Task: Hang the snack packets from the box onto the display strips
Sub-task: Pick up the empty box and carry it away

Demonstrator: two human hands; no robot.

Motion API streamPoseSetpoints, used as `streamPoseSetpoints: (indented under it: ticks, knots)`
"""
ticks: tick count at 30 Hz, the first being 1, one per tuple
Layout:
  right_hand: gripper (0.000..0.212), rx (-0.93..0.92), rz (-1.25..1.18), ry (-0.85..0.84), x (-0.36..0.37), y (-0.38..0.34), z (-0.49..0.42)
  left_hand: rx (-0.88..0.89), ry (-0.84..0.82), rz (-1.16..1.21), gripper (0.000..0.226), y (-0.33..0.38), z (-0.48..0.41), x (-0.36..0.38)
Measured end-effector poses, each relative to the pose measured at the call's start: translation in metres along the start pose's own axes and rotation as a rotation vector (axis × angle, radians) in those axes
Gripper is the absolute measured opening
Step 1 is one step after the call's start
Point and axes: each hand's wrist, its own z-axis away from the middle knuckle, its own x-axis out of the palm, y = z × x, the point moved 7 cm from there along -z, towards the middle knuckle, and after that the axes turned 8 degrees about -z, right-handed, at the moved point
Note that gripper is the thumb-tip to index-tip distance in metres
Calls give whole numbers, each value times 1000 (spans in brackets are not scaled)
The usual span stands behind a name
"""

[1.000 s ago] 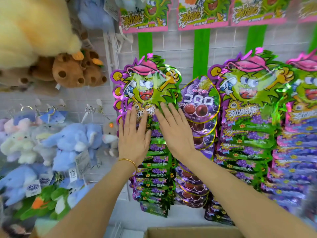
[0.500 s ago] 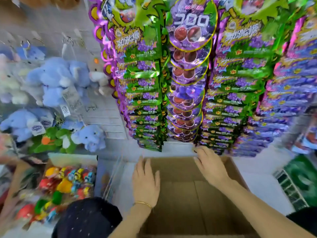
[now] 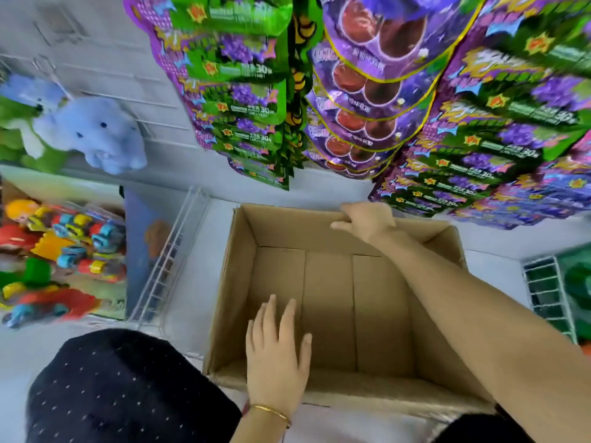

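Gripping far rim of empty-looking brown cardboard box (image 3: 243,251) with right hand (image 3: 366,220), left hand (image 3: 276,356) flat-fingered, holding nothing, at near side; hanging seemingly done, probably clearing box away next.

Bright, diffuse light. Glare streaks the glossy green-and-purple foil snack packets (image 3: 243,100). The open brown cardboard box (image 3: 303,228) darkens toward its near wall. Motion blur smears the pale blue plush elephant (image 3: 96,132); the wide lens bows the edges.
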Motion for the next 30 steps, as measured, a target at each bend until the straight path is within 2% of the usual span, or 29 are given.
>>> streamPoseSetpoints:
  ticks: [3, 5, 8, 11, 13, 14, 17, 19, 23, 27, 30]
  knots:
    - [43, -96, 42, -32, -9, -5, -3, -10, 44, -27, 49, 4, 9, -16]
    - [43, -154, 46, -41, -22, -13, 4, -118, 97, -24, 52, 0, 22, -38]
    - [36, -256, 132, -7, -55, -36, 19, -569, 125, 173, 76, -21, 56, -76]
    - [47, -239, 178, 73, -92, -52, 35, -1034, 141, 522, 94, -30, 107, -92]
    - [49, -243, 154, 78, -120, -67, 45, -1239, 138, 858, 102, -21, 133, -95]
    - [49, -246, 154, 91, -137, -77, 52, -1292, 67, 983, 102, -8, 140, -100]
    - [50, -251, 204, 97, -179, -106, 71, -1289, -20, 1155, 98, 23, 149, -128]
    - [50, -285, 231, 99, -199, -124, 83, -1319, 23, 1163, 91, 24, 156, -154]
    - [46, -353, 59, 97, -237, -161, 100, -1308, 107, 1141, 80, 0, 172, -196]
    - [40, -384, 28, 118, -275, -231, 109, -1356, 217, 1114, 73, -36, 190, -253]
    - [44, -382, 43, 92, -287, -290, 114, -1441, 325, 1114, 71, -74, 210, -289]
